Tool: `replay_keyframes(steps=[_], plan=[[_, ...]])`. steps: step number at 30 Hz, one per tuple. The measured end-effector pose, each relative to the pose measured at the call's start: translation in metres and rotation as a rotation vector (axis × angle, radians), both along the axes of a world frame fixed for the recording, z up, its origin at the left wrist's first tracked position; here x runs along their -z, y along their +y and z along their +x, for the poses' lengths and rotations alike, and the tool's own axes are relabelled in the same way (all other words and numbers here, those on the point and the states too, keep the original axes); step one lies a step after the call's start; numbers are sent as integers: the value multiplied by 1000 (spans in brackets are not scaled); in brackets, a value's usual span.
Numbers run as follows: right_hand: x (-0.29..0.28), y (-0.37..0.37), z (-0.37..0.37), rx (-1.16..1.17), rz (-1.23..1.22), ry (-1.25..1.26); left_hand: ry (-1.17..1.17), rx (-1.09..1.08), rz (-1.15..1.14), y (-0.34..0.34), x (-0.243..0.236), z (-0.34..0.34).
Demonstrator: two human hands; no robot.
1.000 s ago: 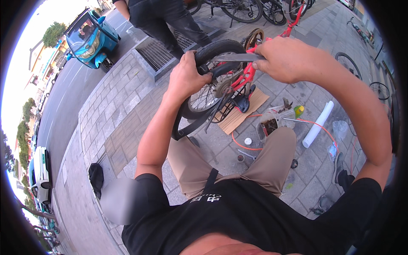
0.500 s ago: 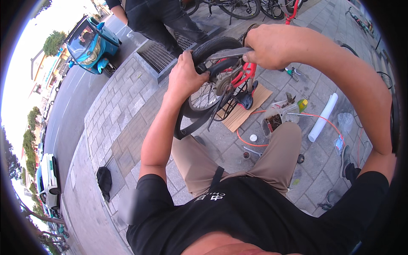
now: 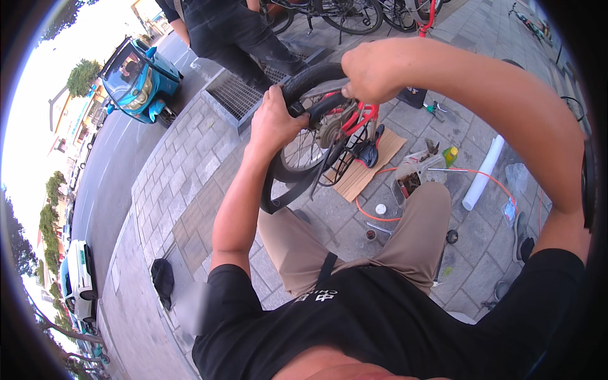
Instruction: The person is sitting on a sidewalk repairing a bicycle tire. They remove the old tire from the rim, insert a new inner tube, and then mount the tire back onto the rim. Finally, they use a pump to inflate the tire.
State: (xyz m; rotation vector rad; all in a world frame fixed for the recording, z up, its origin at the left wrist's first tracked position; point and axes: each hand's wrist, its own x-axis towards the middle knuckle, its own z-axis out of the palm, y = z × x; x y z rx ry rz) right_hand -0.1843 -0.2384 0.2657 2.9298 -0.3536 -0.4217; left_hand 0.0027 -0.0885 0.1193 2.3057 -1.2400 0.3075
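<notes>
A bicycle wheel with a black tire (image 3: 311, 77) stands tilted in front of me, joined to a red frame (image 3: 362, 120). My left hand (image 3: 276, 119) is closed round the tire's left side, its thumb over the rim. A slack black inner tube (image 3: 278, 201) hangs out from the wheel on the near side. My right hand (image 3: 375, 73) is closed at the top right of the wheel. From its fingers a flat grey tire lever (image 3: 324, 90) runs left along the rim; my fist hides its other end.
Below the wheel lies cardboard (image 3: 386, 154) with a black pedal (image 3: 367, 152) over it. A cut-open plastic container (image 3: 418, 170), orange hose (image 3: 367, 214), white roll (image 3: 482, 172) and small cup (image 3: 371, 235) are on the paving. A person (image 3: 237, 38) stands beyond the wheel, beside a metal grate (image 3: 237, 95).
My right hand has shifted left along the wheel with the tire lever, hiding more of the tire. My left hand keeps its hold. The whole view has tilted slightly.
</notes>
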Motion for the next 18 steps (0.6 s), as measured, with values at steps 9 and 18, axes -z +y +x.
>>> replay_keyframes(steps=[9,18], plan=[[54,-10,-37,73,140,-223,32,19,-19,6,3,-2],[172,-38,-41,43,3,-596,350,125,-56,11,-6,11]])
